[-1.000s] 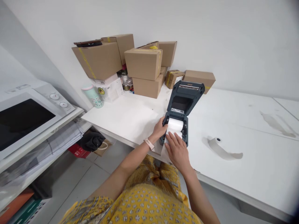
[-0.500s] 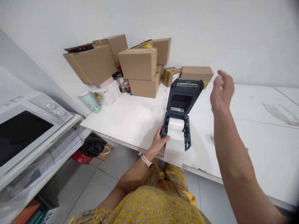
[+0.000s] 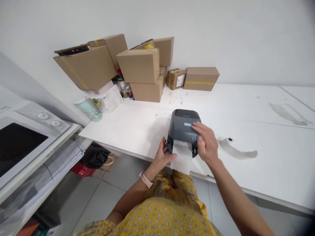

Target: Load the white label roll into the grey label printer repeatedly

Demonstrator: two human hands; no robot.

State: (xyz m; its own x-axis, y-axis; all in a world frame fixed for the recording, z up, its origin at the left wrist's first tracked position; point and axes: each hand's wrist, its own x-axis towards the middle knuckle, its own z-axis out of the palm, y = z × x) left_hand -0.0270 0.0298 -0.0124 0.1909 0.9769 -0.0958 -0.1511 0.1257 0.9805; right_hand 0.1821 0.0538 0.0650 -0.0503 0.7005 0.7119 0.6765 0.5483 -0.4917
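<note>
A dark grey label printer (image 3: 185, 126) stands on the white table near its front edge. Its lid is down most of the way, with a gap still showing at the front. White label paper (image 3: 181, 160) comes out of that gap and hangs over the table edge; the roll inside is hidden. My left hand (image 3: 164, 154) grips the front left corner of the base, its thumb beside the paper. On the lid's right side lies my right hand (image 3: 206, 142), its fingers over the top and its thumb at the front corner.
Right of the printer, a loose curled paper strip with a core (image 3: 230, 141) lies on the table (image 3: 265, 141). Cardboard boxes (image 3: 139, 65) are stacked at the back left. A mint tumbler (image 3: 88, 108) stands near the left end. A microwave (image 3: 29, 131) sits on a shelf at far left.
My right hand has come down from the raised position onto the printer's lid. The lid has swung from upright to nearly closed, covering the roll. My left hand stays at the base.
</note>
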